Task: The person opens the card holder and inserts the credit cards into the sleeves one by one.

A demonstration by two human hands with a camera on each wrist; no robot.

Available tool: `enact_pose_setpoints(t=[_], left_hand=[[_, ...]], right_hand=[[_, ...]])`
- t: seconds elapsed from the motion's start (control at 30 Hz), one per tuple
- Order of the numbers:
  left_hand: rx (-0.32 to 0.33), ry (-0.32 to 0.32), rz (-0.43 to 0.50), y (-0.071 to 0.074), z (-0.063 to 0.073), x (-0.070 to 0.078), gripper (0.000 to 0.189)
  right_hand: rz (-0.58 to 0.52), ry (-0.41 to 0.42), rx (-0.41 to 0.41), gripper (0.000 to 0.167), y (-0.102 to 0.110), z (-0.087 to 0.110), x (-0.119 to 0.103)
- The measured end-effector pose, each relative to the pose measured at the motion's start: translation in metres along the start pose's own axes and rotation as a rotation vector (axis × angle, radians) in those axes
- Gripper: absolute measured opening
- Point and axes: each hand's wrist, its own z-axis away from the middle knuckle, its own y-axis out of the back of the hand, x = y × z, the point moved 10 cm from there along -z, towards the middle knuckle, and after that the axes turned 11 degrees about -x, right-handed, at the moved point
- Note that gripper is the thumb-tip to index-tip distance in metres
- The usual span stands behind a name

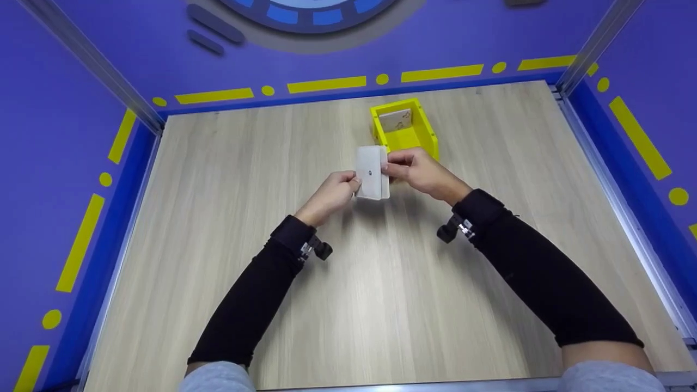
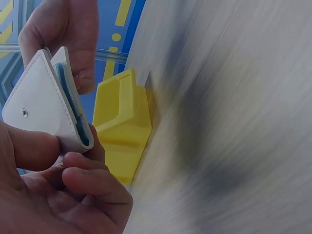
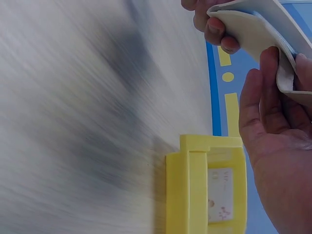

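A white card holder (image 1: 370, 173) with a small metal snap is held up over the table between both hands. My left hand (image 1: 330, 196) pinches its left side, the folded spine, between thumb and fingers. On the opposite side my right hand (image 1: 427, 174) grips the cover's edge, its thumb inside the cover in the right wrist view. The holder is partly spread, and light blue sleeves (image 2: 73, 100) show between its covers in the left wrist view. Just behind the hands stands an open yellow box (image 1: 427, 133), with a white printed card (image 1: 395, 120) leaning against its inner wall.
The light wood table (image 1: 245, 218) stretches around the hands on all sides. Blue-purple panels (image 1: 136, 54) with yellow markings enclose the back and both sides. Metal rails (image 1: 615, 223) run along the table's edges.
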Motion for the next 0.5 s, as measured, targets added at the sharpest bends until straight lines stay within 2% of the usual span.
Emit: enact_pose_setpoints(t=[0.5], left_hand=[[-0.014, -0.009, 0.001, -0.0013, 0.0019, 0.0012, 0.025]], right_hand=[[0.013, -0.019, -0.014, 0.029, -0.0003, 0.0023, -0.0003]])
